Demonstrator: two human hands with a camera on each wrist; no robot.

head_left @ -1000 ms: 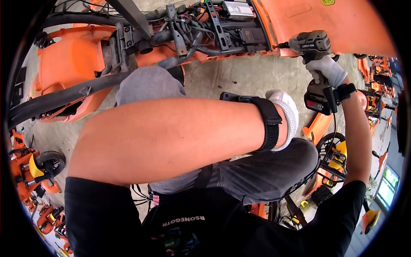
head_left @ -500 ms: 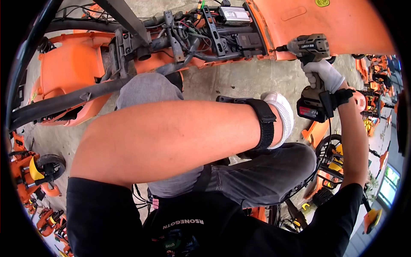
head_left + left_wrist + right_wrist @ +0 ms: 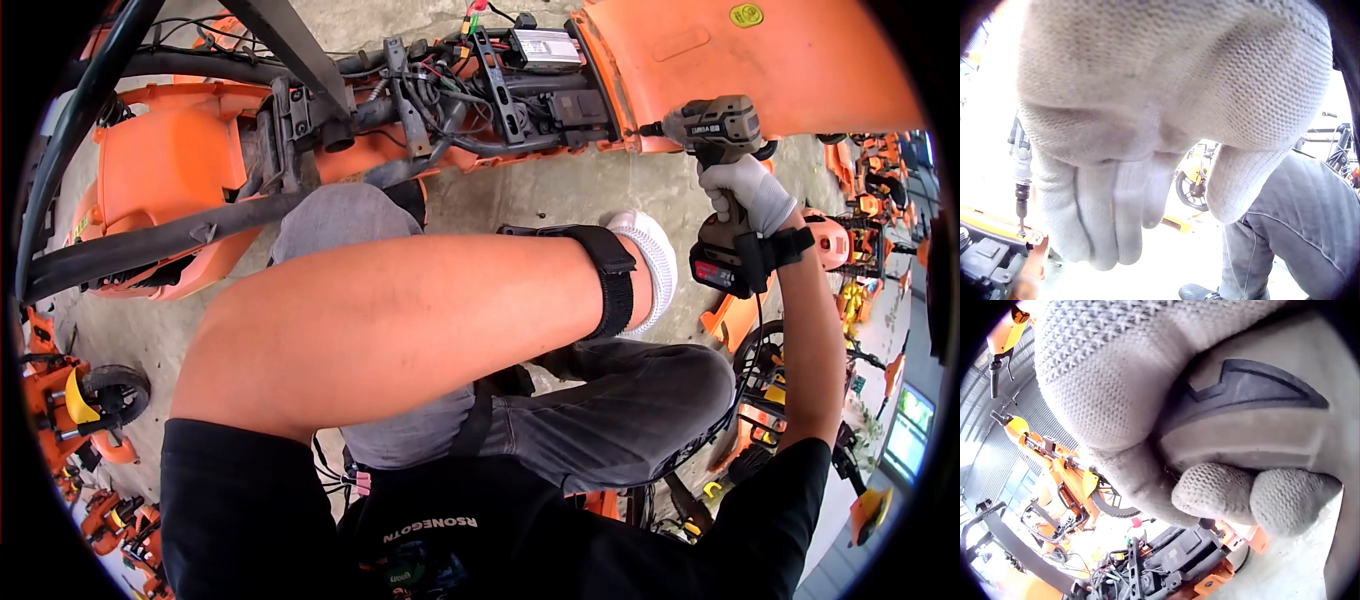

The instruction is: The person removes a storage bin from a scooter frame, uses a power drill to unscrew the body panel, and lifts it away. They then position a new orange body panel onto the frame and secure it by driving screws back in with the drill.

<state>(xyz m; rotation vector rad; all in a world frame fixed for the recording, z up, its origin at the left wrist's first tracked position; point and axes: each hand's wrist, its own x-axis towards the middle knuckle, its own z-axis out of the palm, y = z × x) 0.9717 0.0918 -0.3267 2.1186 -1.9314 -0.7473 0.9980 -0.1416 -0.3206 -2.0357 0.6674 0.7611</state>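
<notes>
My right hand (image 3: 745, 190), in a white knit glove, grips the handle of a cordless impact driver (image 3: 715, 130). The driver's bit points left, its tip right at the corner of a large orange panel (image 3: 780, 70). Curled fingers (image 3: 1210, 490) wrap the grey handle in the right wrist view. My left arm crosses in front of my body, and the gloved left hand (image 3: 645, 275) shows only partly past its wrist strap. In the left wrist view its fingers (image 3: 1100, 212) hang fairly straight, thumb apart, holding nothing. Beyond them stands the driver's dark bit holder (image 3: 1022, 197).
Left of the panel lies an open frame with cables (image 3: 440, 100), a silver box (image 3: 545, 48) and a black box (image 3: 580, 108). A dark metal bar (image 3: 170, 230) runs across the left. Orange scooters and parts (image 3: 105, 390) stand around on the concrete floor.
The head view has shifted a little, so the driver and panel sit lower. The bit stays at the panel's corner in my right hand's grip. My left hand has drifted slightly left in view.
</notes>
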